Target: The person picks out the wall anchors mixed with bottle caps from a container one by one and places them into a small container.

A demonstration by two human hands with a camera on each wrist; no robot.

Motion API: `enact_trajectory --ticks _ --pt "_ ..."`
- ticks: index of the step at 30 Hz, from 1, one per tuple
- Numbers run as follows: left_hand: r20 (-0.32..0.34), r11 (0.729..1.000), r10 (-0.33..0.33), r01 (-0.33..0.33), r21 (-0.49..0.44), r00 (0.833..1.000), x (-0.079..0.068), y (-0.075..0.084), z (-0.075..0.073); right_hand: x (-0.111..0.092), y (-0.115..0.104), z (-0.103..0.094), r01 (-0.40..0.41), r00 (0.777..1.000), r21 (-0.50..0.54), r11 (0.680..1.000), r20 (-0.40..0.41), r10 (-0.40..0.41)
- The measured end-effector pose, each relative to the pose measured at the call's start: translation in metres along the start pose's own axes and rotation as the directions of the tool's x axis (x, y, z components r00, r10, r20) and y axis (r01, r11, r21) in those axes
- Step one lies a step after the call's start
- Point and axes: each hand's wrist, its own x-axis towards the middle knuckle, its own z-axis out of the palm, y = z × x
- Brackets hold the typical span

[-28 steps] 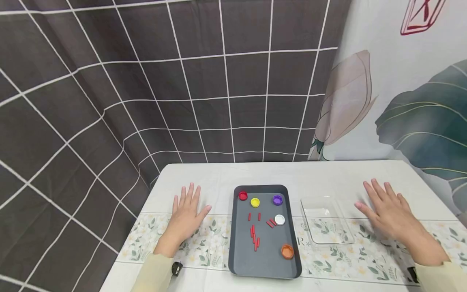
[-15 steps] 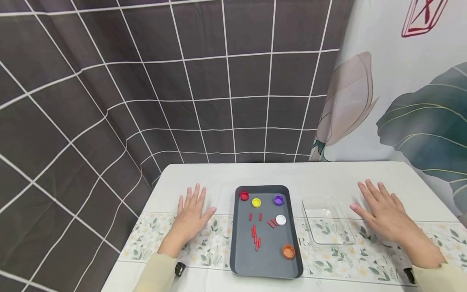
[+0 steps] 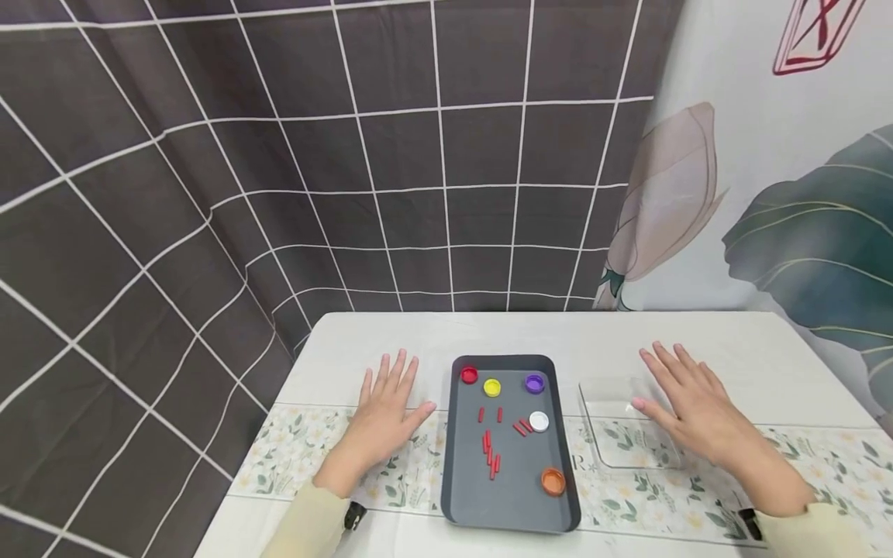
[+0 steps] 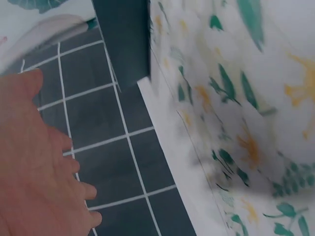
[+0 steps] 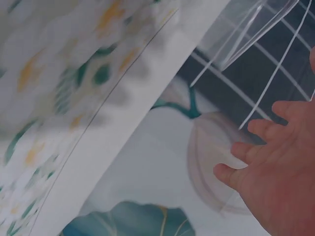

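My left hand (image 3: 380, 425) hovers with fingers spread to the left of a grey tray (image 3: 463, 496); it holds nothing. In the tray lie several short red sticks (image 3: 489, 455) and small round caps: a red cap (image 3: 469, 375), a yellow cap (image 3: 491, 387), a purple cap (image 3: 534, 384), a white cap (image 3: 539, 421) and an orange cap (image 3: 553, 481). On the right, my right hand (image 3: 701, 415) has its fingers extended and overlaps the right side of a clear plastic box (image 3: 614, 457) in the head view. The right wrist view shows the box (image 5: 231, 54) apart from the fingers.
The white tablecloth (image 3: 391, 329) carries a floral band (image 3: 412, 484) across its middle. Behind the table hangs a dark grid-patterned curtain (image 3: 481, 225), with a pale leaf-printed curtain (image 3: 677, 279) at the right.
Both hands have moved inward: the left one to the right, closer to the tray, and the right one to the left, over the clear box's edge. Tray, caps and sticks stay put.
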Motion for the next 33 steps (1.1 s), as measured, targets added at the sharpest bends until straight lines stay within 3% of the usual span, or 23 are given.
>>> enact_trajectory --ticks 13,28,33 --pt "0.081 0.994 0.106 -0.108 0.021 0.991 -0.003 0.027 0.002 0.017 -0.051 0.016 0.181 0.983 0.074 0.981 -0.047 -0.178" --pt "0.123 0.984 0.173 -0.177 0.029 0.977 -0.016 0.035 0.014 0.019 -0.094 0.039 0.106 0.994 0.063 0.992 0.020 -0.108" --pt "0.149 0.986 0.161 -0.167 0.028 0.976 -0.019 0.037 0.019 0.020 -0.107 0.046 0.110 0.993 0.065 0.992 0.038 -0.112"
